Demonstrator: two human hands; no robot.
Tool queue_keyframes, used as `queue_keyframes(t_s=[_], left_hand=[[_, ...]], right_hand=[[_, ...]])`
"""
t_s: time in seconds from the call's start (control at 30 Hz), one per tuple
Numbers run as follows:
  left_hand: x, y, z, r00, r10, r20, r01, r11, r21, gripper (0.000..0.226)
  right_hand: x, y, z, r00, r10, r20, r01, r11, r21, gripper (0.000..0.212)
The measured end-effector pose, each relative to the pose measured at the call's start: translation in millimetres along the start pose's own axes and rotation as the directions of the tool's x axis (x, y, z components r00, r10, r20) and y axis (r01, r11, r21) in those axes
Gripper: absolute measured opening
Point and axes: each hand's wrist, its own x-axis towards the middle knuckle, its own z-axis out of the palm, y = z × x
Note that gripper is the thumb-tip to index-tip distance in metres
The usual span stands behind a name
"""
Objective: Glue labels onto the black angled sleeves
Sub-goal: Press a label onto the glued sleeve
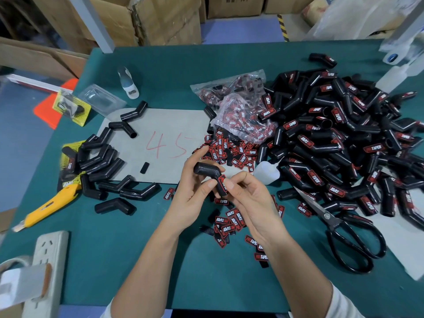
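Right now both hands work at the centre of the green table (206, 271); the left hand (191, 193) curls round a black angled sleeve (210, 174), while the right hand (250, 198) pinches a red-and-black label (223, 182) against the sleeve's lower leg. To seat it well, I judge the thumb should press evenly from middle to ends, keeping the label square before the glue grabs; loose labels (229, 222) lie at 6 o'clock, the glue bottle (266, 172) at 3, unlabelled sleeves (103, 161) at 9, finished ones (344, 145) at 2.
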Motion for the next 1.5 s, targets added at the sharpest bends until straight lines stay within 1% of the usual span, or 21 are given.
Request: queue_keyframes(t_s=[0.2,0.57,1.27,1.5], left_hand=[[-0.2,0.3,0.8,1.0,-0.011,0.004,0.011,1.0,-0.013,0.06],[-0.4,-1.5,-0.4,1.0,-0.01,-0.001,0.01,1.0,0.005,0.059],[0.0,-3.7,1.2,0.999,0.042,-0.002,-0.042,0.999,-0.023,0.059],[0.1,-3.7,1.8,1.0,0.03,0.002,-0.03,0.999,-0.018,0.06]], right_hand=[[0.1,1.7,0.3,1.0,-0.002,-0.011,0.002,1.0,-0.012,0.015],[0.5,2.2,-0.9,1.0,0.001,-0.026,-0.001,1.0,-0.022,0.012],[-0.9,0.9,1.7,0.998,0.004,-0.059,-0.006,1.0,-0.028,0.012],[-0.7,1.7,-0.2,0.998,-0.003,-0.067,-0.001,0.998,-0.06,0.019]])
